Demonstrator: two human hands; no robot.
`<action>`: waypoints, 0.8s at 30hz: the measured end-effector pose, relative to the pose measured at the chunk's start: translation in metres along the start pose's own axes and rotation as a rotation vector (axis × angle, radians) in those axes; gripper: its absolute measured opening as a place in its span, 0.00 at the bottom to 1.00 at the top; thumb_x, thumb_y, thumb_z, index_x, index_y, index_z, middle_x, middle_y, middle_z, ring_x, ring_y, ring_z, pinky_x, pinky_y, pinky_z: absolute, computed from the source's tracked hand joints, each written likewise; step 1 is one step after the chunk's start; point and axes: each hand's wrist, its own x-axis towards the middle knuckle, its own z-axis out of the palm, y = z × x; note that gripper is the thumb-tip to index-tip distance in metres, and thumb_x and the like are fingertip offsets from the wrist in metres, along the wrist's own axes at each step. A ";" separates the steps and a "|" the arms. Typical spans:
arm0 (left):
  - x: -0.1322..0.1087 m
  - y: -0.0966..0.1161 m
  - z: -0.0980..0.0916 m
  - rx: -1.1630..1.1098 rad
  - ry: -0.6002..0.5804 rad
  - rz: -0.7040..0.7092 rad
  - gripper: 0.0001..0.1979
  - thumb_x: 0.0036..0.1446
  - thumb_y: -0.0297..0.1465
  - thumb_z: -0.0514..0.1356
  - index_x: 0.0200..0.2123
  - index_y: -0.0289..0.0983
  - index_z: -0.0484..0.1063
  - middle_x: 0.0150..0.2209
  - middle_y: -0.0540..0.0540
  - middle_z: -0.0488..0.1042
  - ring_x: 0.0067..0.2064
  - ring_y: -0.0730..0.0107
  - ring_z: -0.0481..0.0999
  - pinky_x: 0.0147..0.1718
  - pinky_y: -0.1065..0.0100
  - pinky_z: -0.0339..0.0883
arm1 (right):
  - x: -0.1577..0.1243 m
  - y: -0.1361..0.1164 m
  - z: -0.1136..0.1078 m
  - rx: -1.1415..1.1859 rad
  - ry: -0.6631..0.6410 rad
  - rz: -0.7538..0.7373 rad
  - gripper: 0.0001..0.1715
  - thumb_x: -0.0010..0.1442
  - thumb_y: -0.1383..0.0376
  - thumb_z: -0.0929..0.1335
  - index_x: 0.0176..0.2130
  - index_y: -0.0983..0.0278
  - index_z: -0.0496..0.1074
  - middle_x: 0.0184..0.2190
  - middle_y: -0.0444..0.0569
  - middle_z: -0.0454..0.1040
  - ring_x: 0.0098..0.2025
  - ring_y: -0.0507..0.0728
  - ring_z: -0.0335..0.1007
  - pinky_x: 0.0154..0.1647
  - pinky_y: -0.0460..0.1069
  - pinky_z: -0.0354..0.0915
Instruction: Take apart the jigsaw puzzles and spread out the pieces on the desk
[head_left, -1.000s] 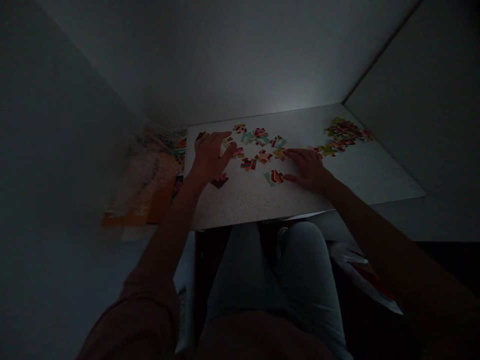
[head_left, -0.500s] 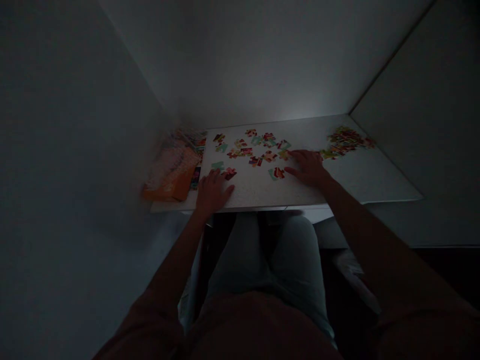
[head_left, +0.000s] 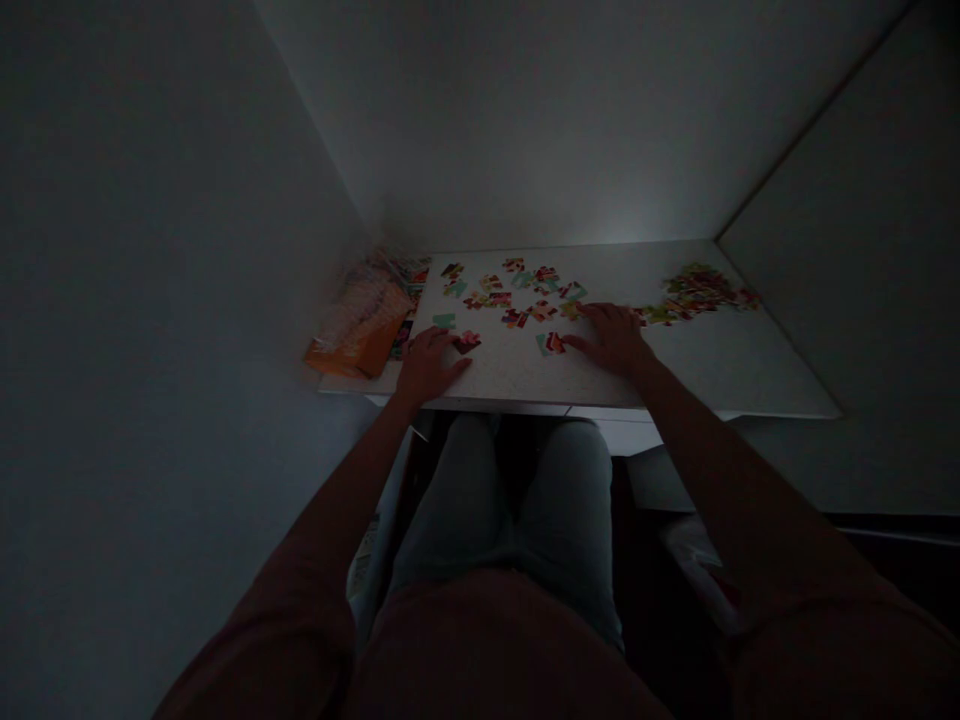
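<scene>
Although the head feed I'm watching is dim, I can read both hands well enough. The left hand point(head_left: 427, 366) lies palm down on the white tabletop point(head_left: 720, 365), its fingers spread wide, and I see nothing held in it. Its fingertips sit just beside a red piece point(head_left: 466, 342), and a teal piece point(head_left: 444, 320) lies a little beyond them.

The right hand point(head_left: 611, 338) is also open and palm down, fingers fanned toward the far side of the table. Its thumb points at a striped red-and-teal piece point(head_left: 553, 344), close to it, though I can't tell whether they touch. If anything is pinned under that palm, it's hidden from me.

Loose jigsaw pieces point(head_left: 517, 295) are scattered across the middle of the tabletop, ahead of and between the hands, lying flat and apart in a rough cluster. Further right, near the far corner, a heap of small pieces point(head_left: 697, 290) sits bunched together. Off the left edge of the table lies an orange packet point(head_left: 364, 335) under crinkled clear plastic. Below the table edge I can see grey trousers point(head_left: 502, 520), and rust-brown sleeves point(head_left: 255, 650) run along both forearms into the frame.
</scene>
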 end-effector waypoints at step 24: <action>-0.002 -0.003 0.000 -0.117 -0.137 0.216 0.22 0.87 0.40 0.63 0.76 0.50 0.85 0.81 0.43 0.80 0.86 0.46 0.71 0.85 0.37 0.57 | -0.004 0.014 -0.002 -0.060 0.017 0.027 0.52 0.76 0.31 0.68 0.80 0.59 0.77 0.80 0.69 0.78 0.82 0.84 0.71 0.86 0.84 0.59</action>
